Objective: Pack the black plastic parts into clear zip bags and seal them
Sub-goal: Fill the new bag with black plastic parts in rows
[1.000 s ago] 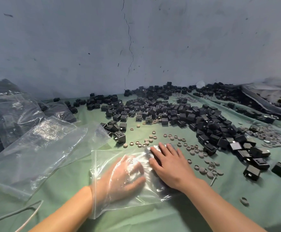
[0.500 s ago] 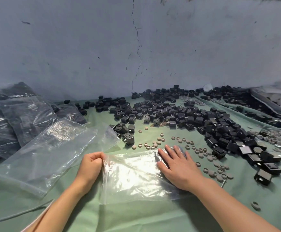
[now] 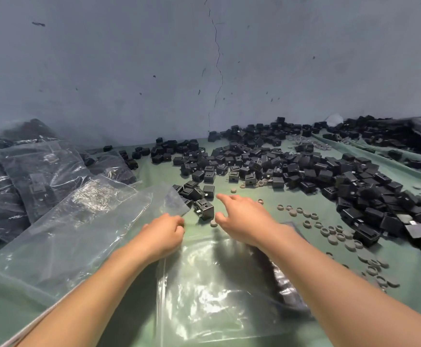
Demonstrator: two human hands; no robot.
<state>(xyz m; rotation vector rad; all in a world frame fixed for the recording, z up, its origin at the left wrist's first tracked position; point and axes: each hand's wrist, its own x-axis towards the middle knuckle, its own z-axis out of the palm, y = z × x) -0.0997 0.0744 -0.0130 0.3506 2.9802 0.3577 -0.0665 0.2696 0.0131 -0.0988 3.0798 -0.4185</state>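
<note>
Left hand (image 3: 164, 234) pinches the far rim of the limp bag (image 3: 217, 284). Right hand (image 3: 244, 219), spread, nears 1 stiff, likely light part (image 3: 204, 209); grip its sides.

The near bag (image 3: 217, 291) lies flat on the tabletop (image 3: 414, 276) right in front of the person, with a second bag (image 3: 74, 229) just left of it and filled bags (image 3: 29, 176) further left. Parts (image 3: 304, 171) pile up behind and to the right, and rings (image 3: 329, 229) are scattered in between.

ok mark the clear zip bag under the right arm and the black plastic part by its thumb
clear zip bag (image 3: 212, 296), head view, glossy middle
black plastic part (image 3: 203, 207), head view, top face
</note>
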